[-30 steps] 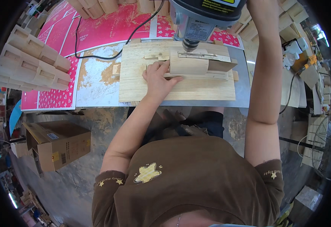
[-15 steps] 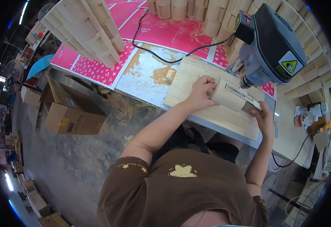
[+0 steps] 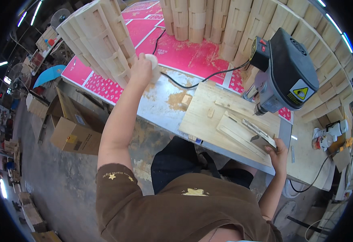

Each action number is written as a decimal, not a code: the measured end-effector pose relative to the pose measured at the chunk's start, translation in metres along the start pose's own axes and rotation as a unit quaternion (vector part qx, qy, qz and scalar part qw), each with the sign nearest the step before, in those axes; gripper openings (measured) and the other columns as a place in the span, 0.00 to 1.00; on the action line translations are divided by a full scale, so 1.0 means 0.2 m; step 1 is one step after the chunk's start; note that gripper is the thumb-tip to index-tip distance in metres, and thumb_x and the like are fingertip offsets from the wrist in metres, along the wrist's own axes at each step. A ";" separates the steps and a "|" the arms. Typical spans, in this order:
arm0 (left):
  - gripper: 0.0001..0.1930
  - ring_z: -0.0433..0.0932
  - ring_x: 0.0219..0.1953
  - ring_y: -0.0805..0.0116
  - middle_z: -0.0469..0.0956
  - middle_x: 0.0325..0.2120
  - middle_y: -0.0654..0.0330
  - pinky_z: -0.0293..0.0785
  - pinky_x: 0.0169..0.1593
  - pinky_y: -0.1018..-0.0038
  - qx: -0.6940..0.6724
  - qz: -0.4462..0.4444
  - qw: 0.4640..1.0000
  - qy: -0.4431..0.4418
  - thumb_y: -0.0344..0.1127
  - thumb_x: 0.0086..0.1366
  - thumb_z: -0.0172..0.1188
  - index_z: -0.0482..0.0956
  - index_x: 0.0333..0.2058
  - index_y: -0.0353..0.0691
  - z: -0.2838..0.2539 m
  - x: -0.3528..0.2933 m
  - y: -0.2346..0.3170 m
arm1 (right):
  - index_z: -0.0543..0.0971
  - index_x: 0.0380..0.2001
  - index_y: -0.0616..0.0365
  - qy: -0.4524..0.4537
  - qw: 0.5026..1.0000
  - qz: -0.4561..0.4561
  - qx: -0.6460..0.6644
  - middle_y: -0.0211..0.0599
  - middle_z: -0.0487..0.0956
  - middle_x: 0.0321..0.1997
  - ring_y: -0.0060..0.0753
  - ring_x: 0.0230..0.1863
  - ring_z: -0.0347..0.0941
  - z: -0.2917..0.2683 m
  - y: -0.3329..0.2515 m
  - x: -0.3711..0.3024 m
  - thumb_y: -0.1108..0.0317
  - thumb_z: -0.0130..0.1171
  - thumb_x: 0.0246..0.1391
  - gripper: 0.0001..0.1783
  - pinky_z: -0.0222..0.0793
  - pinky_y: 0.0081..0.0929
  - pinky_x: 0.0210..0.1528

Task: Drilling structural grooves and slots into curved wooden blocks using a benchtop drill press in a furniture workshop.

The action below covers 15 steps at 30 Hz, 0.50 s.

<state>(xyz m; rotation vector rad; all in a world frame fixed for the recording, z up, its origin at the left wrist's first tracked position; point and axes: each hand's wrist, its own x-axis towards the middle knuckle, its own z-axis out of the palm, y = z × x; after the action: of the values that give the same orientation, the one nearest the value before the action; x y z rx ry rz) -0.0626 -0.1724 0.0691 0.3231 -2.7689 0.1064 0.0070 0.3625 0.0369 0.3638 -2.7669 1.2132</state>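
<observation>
two grips: left hand [image 3: 142,69] closed around pale wooden cylinder [image 3: 155,66]; right hand [image 3: 279,152] pinching slim silver metal-topped strip [image 3: 260,130], apparently to steady it.

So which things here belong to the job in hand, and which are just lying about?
Likely in use:
wooden cylinder in the left hand
slotted guide gripped by the right hand
wooden base board beneath it
drill press
stacked wooden cylinders

Seemingly just lying about:
open cardboard box left of the table
white containers at right
fan at far left
</observation>
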 end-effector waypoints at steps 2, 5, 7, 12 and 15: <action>0.11 0.70 0.46 0.50 0.70 0.41 0.49 0.71 0.48 0.62 0.028 -0.019 0.999 0.018 0.29 0.47 0.62 0.79 0.31 0.32 0.08 0.06 -0.04 | 0.76 0.33 0.63 0.019 1.000 -0.004 -0.004 0.41 0.73 0.28 0.39 0.32 0.70 0.00 0.02 -0.01 0.79 0.65 0.36 0.16 0.65 0.26 0.37; 0.09 0.73 0.46 0.51 0.71 0.43 0.49 0.73 0.48 0.64 0.058 -0.046 0.997 0.009 0.30 0.55 0.53 0.80 0.33 0.35 0.16 0.13 -0.08 | 0.76 0.32 0.62 0.026 1.000 -0.011 -0.014 0.41 0.74 0.28 0.40 0.31 0.68 -0.01 0.03 -0.03 0.78 0.67 0.34 0.17 0.64 0.29 0.36; 0.10 0.73 0.47 0.51 0.71 0.45 0.48 0.74 0.47 0.63 -0.051 -0.141 0.988 0.027 0.30 0.57 0.51 0.80 0.33 0.36 0.28 0.16 -0.14 | 0.76 0.31 0.61 0.033 0.999 -0.007 -0.017 0.41 0.74 0.28 0.40 0.31 0.68 -0.01 0.04 -0.04 0.78 0.67 0.33 0.16 0.64 0.29 0.36; 0.09 0.74 0.47 0.52 0.73 0.44 0.49 0.74 0.47 0.61 0.058 -0.125 0.990 -0.002 0.29 0.58 0.51 0.79 0.35 0.35 0.30 0.17 -0.19 | 0.76 0.30 0.60 0.022 0.999 -0.028 -0.021 0.41 0.73 0.26 0.43 0.31 0.68 0.00 0.01 -0.03 0.78 0.67 0.32 0.16 0.64 0.32 0.35; 0.15 0.74 0.47 0.52 0.71 0.45 0.47 0.74 0.47 0.61 0.021 -0.116 0.987 -0.114 0.34 0.54 0.59 0.77 0.39 0.34 0.20 0.23 -0.17 | 0.76 0.30 0.60 0.036 0.998 -0.033 -0.031 0.41 0.73 0.26 0.43 0.32 0.68 0.00 -0.01 -0.04 0.78 0.67 0.32 0.16 0.64 0.32 0.34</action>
<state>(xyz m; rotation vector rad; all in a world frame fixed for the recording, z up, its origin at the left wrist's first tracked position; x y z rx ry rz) -0.1097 -0.2186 0.0494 0.7057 -2.9299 0.0744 0.0151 0.3636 0.0366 0.3943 -2.7013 1.1008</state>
